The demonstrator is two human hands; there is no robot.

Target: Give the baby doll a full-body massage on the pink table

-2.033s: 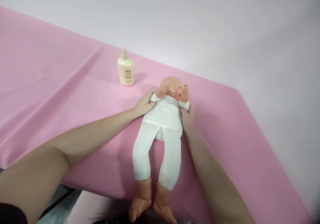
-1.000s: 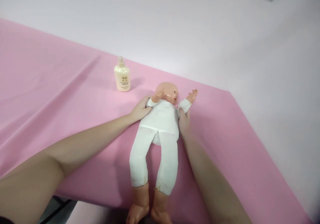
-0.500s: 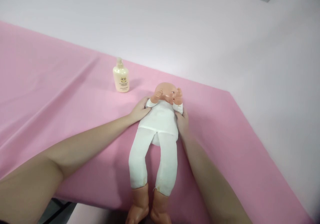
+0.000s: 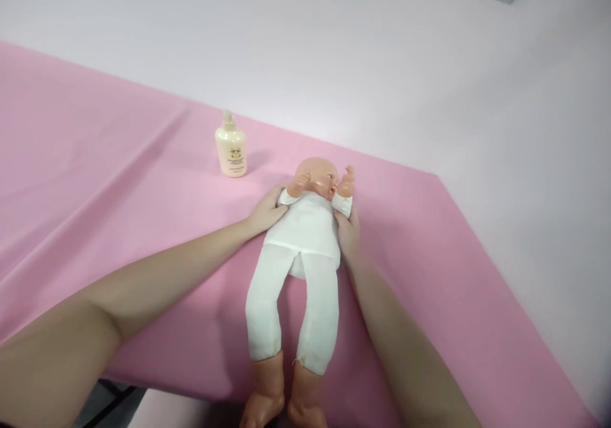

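A baby doll (image 4: 305, 224) with a white cloth body lies on its back, its bare plastic feet toward me and its head turned to the right. My left hand (image 4: 268, 211) is closed around the doll's arm on the left side, the thumb on the white sleeve. On the other side, my right hand (image 4: 349, 230) grips the doll's other arm near the sleeve. The fingertips of both hands are partly hidden behind the doll. Both doll hands point up beside its head.
A cream-coloured pump bottle (image 4: 231, 148) with a printed label stands upright behind my left hand. A pink cloth (image 4: 157, 186) with folds at the left covers the table. Its far edge runs along a white surface (image 4: 305, 52).
The doll's arm in my right hand has shifted slightly outward to the right, away from its face. My left hand and the bottle have stayed in place.
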